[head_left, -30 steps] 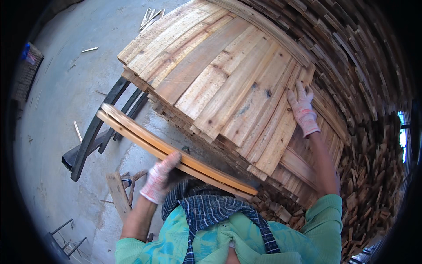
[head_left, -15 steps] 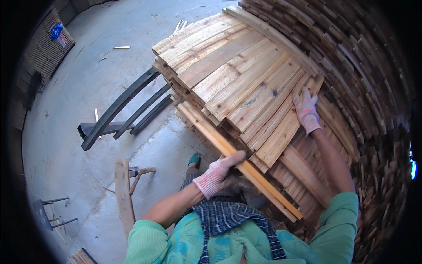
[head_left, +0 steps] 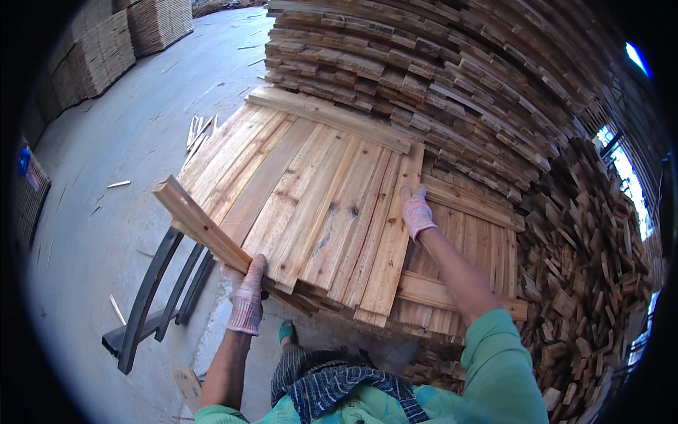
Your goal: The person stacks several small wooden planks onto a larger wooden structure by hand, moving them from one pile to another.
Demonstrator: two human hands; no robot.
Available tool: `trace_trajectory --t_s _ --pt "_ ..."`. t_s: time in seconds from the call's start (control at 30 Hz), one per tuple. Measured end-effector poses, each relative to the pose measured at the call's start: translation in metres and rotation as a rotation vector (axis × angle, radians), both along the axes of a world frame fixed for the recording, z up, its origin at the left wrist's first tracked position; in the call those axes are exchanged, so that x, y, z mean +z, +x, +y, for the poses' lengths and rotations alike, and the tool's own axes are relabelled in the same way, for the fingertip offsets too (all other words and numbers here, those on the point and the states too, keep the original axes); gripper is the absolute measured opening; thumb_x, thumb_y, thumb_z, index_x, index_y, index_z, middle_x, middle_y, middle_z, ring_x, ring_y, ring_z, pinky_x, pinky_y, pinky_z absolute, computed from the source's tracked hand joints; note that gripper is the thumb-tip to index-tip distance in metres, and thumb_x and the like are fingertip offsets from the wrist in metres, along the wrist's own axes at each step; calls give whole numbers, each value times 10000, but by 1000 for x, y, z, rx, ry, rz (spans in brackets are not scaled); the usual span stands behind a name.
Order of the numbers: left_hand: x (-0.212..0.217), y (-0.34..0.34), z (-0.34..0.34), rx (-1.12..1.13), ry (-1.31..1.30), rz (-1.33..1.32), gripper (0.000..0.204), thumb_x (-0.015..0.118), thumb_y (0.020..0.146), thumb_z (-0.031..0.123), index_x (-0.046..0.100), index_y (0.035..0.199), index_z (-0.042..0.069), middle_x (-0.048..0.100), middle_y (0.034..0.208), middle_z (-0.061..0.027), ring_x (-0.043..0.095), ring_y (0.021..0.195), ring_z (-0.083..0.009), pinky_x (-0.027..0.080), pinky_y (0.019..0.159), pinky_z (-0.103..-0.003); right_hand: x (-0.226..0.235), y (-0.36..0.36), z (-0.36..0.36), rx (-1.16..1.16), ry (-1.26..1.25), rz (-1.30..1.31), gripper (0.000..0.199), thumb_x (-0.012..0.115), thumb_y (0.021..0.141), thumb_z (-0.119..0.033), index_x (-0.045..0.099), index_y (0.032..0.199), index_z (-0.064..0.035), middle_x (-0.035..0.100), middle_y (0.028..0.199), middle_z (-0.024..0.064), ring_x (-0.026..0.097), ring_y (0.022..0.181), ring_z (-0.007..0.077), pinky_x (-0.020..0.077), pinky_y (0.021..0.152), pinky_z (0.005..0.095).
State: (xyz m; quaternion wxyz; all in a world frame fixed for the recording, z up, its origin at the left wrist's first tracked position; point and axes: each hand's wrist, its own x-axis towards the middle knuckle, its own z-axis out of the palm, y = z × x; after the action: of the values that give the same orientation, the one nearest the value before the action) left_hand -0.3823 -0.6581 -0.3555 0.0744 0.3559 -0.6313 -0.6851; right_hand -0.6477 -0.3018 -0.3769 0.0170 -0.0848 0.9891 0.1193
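Note:
My left hand (head_left: 246,297), in a pinkish-white knitted glove, is closed around the near end of a narrow wooden plank (head_left: 201,225). That plank slants up and away to the left, over the near left corner of a layer of planks (head_left: 304,205) lying side by side on a stack. Also gloved, my right hand (head_left: 417,210) rests with its fingers apart at the right edge of the layer's rightmost plank (head_left: 393,247). Part of its palm side is hidden. Along the far ends of the layer lies a crosswise board (head_left: 328,116).
Right of the layer is a lower stack with cross boards (head_left: 462,293). A tall wall of stacked wood (head_left: 424,78) rises behind, and a heap of loose pieces (head_left: 572,304) lies at the right. Dark metal bars (head_left: 152,297) jut out at the left above the concrete floor (head_left: 106,219).
My left hand has moved left along the stack's near side, swinging the held plank to the near left corner. My right hand stays at the rightmost plank. The view has turned right.

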Motion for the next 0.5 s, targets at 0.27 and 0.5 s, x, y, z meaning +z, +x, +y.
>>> trace_trajectory --t_s 0.27,0.5 --pt "-9 23 -56 -155 49 155 784 800 836 393 307 1388 133 539 1209 -149 615 1028 -287 598 592 -434 40 36 -26 -454 -648 175 740 511 1018 -430 220 1583 -51 494 1407 306 520 1235 496 435 1066 514" --pt "125 68 -133 -278 328 344 899 800 772 562 444 1306 -67 629 1077 -222 644 1116 -387 580 944 -539 171 193 -153 482 -1085 -568 871 693 929 -437 265 1582 -52 385 1518 304 413 1417 377 347 1176 411"
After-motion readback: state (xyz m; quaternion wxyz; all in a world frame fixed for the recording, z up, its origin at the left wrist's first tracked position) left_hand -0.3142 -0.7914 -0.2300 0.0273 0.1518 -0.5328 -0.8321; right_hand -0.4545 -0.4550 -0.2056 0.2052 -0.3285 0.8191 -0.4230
